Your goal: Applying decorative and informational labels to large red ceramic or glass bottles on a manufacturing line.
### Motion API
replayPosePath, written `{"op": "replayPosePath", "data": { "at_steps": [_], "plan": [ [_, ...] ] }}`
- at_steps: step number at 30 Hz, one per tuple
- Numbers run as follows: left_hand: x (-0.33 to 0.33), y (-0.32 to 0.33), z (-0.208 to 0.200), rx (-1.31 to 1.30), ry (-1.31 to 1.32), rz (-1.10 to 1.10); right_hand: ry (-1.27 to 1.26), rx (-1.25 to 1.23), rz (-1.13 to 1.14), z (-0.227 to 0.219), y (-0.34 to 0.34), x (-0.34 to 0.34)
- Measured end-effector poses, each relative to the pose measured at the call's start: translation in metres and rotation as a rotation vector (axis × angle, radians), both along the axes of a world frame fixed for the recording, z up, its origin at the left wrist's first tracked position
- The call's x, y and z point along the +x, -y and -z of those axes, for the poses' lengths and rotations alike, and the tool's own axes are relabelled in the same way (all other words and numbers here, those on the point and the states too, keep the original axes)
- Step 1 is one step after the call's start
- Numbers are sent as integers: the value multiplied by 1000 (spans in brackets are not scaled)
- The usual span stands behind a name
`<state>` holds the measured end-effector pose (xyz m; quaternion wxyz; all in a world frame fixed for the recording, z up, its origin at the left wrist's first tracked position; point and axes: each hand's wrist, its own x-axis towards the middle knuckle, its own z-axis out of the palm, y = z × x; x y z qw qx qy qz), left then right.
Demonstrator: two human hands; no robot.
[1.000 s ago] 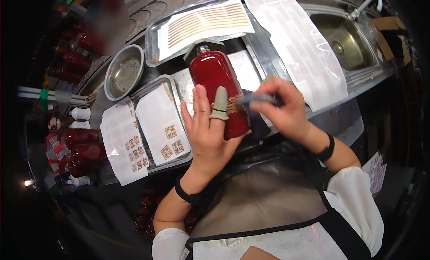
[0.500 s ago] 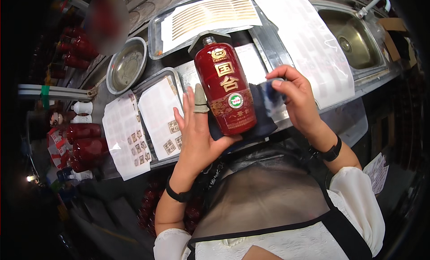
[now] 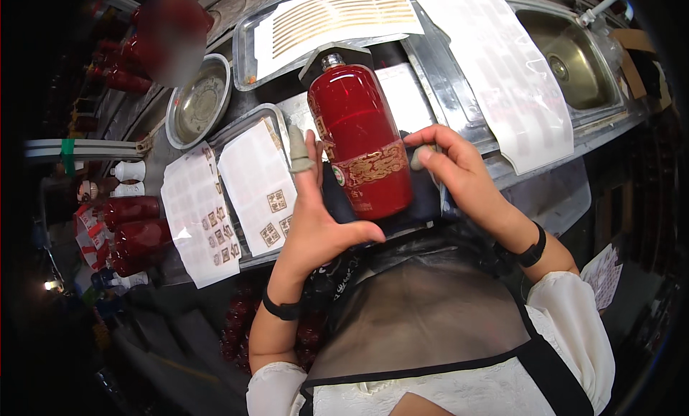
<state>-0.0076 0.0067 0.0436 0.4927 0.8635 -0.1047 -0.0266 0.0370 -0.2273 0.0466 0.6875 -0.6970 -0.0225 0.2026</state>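
A dark red glass bottle (image 3: 357, 122) with gold decoration lies on a dark cloth (image 3: 428, 197), its neck pointing away from me into a grey angled rest (image 3: 359, 54). Its plain red side and a gold patterned band face up; the gold lettering and round green sticker are at its left edge. My left hand (image 3: 312, 222) is open beside the bottle's left side, thumb stretched below its base, a grey finger cot on one finger. At the bottle's right edge, my right hand (image 3: 452, 158) has bent fingers, index and thumb apart. A grey finger cot shows under the thumb; further fingers are hidden.
Sticker sheets (image 3: 252, 176) lie on the left, partly on a metal tray (image 3: 281, 129). A metal bowl (image 3: 199, 104) stands behind them. Gold-striped sheets (image 3: 337, 21) and a long white sheet (image 3: 502, 79) lie beyond, near a sink (image 3: 567, 57). More red bottles (image 3: 143, 240) are left.
The bottle has rolled to the left, carrying its lettering and round sticker to the left edge. My right hand has moved in against the bottle; my left has shifted slightly left, its thumb off the base.
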Motion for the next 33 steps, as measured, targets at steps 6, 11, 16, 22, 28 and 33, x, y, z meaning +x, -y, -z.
{"op": "replayPosePath", "data": {
  "at_steps": [6, 11, 16, 22, 28, 33],
  "plan": [
    [9, 24, -3, -725, -275, -225, 146, -206, -90, 10, -14, 16],
    [12, 29, -9, -739, -252, -235, 173, -44, -81, 22, -11, 19],
    [12, 28, -8, -730, -236, -265, 54, 2, -105, 18, -11, 19],
    [12, 28, -6, -668, -230, -262, 59, 12, -169, 17, -6, 23],
    [14, 32, -8, -630, -177, -274, 52, 139, -158, 23, -5, 23],
    [15, 24, -9, -429, -165, -265, -34, 179, -153, 23, -4, 21]
  ]
}}
